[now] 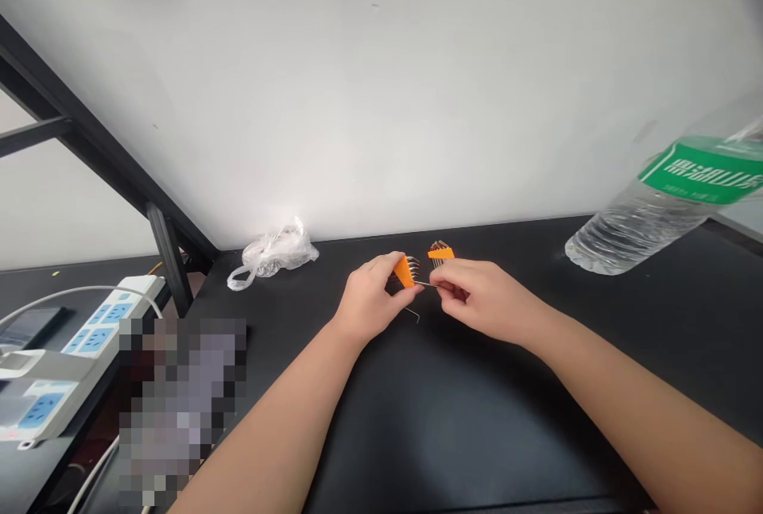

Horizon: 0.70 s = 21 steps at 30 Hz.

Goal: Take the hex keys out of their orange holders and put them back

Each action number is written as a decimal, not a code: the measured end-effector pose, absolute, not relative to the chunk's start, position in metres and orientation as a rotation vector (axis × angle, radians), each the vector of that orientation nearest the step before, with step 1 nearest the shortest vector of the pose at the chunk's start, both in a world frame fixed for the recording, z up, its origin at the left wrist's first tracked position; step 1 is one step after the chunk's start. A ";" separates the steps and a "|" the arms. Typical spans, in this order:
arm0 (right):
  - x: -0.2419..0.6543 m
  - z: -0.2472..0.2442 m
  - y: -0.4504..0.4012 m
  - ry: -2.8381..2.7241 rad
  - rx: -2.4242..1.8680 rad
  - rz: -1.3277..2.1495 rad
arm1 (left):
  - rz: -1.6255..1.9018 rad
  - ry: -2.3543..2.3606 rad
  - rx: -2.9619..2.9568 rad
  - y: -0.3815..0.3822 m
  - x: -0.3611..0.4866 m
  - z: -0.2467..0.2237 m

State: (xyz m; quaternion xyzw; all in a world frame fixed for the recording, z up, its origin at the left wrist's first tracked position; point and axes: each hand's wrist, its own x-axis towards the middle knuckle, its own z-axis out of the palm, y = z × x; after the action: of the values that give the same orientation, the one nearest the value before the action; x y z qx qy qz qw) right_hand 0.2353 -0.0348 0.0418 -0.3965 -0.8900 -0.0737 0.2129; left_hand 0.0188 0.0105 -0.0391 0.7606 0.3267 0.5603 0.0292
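Note:
My left hand (370, 301) is closed around an orange hex key holder (404, 272), with several bent metal keys sticking out of its right side. Between the thumb and fingers of my right hand (489, 301) is a thin hex key (427, 284). This key's far end reaches the lower edge of the holder; whether it sits in a slot I cannot tell. Just behind my right hand lies a second orange holder (441, 254) with several keys, partly covered by the fingers. Below my left thumb, a loose L-shaped key (416, 315) rests on the black table (453, 427).
A crumpled clear plastic bag (277, 250) lies by the wall at back left. To the right stands a large water bottle (649, 208) with a green label. A white power strip (98, 339) with cables is on the left, near a black metal frame (170, 248) and a pixelated patch.

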 end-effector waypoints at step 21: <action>0.245 0.041 -0.031 -2.490 -1.060 -0.308 | 1.705 1.009 2.343 0.010 0.018 -0.039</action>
State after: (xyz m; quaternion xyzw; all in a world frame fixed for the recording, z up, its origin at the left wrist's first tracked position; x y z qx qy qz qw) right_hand 0.2445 -0.0306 0.0413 -0.3809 -0.8943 -0.1105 0.2074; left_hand 0.0179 0.0102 -0.0387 0.7630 0.3286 0.5554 0.0368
